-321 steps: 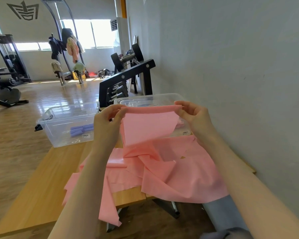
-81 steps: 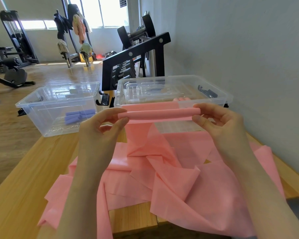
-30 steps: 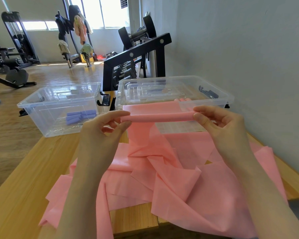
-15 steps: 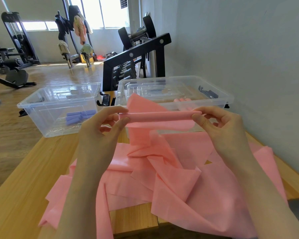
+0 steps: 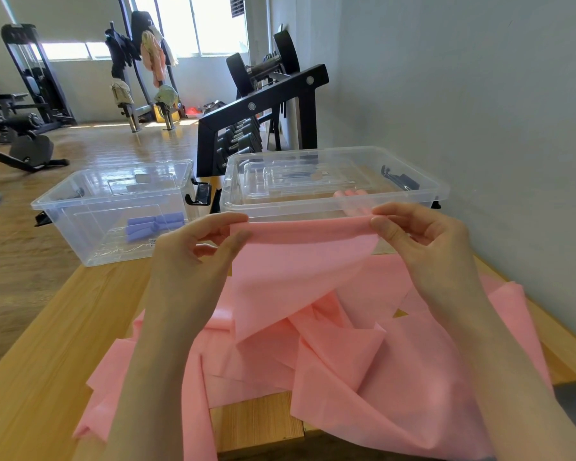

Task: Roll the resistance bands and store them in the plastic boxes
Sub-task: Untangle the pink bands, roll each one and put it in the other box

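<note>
mid-frame, the left hand (image 5: 193,261) and right hand (image 5: 423,241) each pinch an end of the pink band (image 5: 306,261) between thumb and fingertips, other fingers loosely curled.

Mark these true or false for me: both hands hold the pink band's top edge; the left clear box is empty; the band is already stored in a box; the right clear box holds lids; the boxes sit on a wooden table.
1. Both hands hold the thin pink resistance band by its top edge. True: left hand and right hand each pinch a corner.
2. The left clear plastic box is empty. False: purple rolled bands lie inside.
3. The pink band is already stored. False: it hangs from the hands and drapes on the wooden table.
4. The right clear plastic box holds clear lids. True.
5. Both boxes sit on the table. True.
</note>
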